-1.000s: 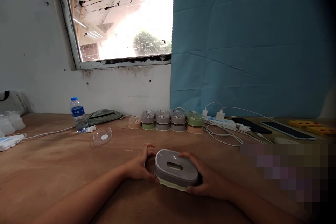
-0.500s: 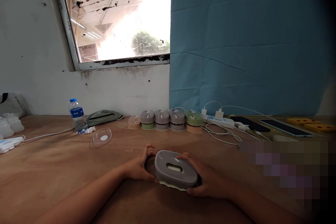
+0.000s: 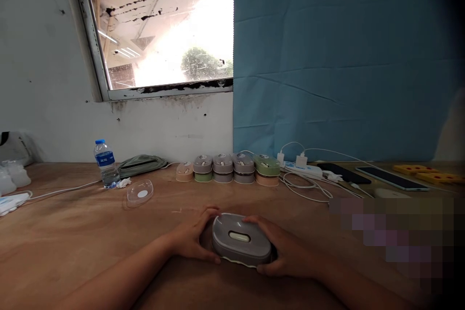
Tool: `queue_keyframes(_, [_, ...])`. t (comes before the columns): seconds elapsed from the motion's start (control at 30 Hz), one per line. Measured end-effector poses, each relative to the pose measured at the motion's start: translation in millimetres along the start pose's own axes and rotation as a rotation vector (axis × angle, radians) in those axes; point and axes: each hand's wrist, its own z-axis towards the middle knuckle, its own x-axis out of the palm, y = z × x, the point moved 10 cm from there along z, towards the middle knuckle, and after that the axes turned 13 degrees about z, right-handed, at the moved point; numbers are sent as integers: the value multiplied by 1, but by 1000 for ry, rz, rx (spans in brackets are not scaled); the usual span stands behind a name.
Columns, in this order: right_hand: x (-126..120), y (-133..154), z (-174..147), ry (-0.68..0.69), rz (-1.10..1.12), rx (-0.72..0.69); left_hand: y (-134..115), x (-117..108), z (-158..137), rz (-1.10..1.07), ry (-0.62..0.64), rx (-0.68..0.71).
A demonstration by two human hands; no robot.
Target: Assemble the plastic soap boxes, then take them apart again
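A grey oval plastic box (image 3: 240, 247) with a slot in its top lies on the wooden table (image 3: 83, 232) in front of me. A pale strip shows inside the slot, and a thin pale green edge along the bottom. My right hand (image 3: 281, 247) grips its right end, fingers over the top and thumb at the near lower edge. My left hand (image 3: 194, 237) is curved round the left end, fingertips at the far edge and thumb tip at the near lower corner. A gap shows between that palm and the box.
By the wall stand several stacked oval boxes (image 3: 223, 167), a water bottle (image 3: 107, 167) and a grey-green pouch (image 3: 141, 165). A clear lid (image 3: 140, 193) lies nearer. To the right are a power strip (image 3: 303, 169), coiled cables (image 3: 305, 186), phones (image 3: 392, 178) and yellow pieces (image 3: 425, 173).
My left fingers have come in against the box's far left edge. The box has settled slightly flatter between my hands. The whole view has shifted a little.
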Motion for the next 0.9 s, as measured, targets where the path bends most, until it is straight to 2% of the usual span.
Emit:
queue_keyframes(0.13, [0,-8,0,-16,-1,5,-11,-6,2,164,-18,35])
queue_keyframes(0.3, [0,-11,1,-7,-7,8,-20,-9,3,258,-39,96])
queue_keyframes(0.43, [0,-10,2,-6,0,8,-23,-7,3,265,-46,137])
queue_keyframes(0.9, [1,-5,1,17,9,20,-24,-7,3,230,-32,143])
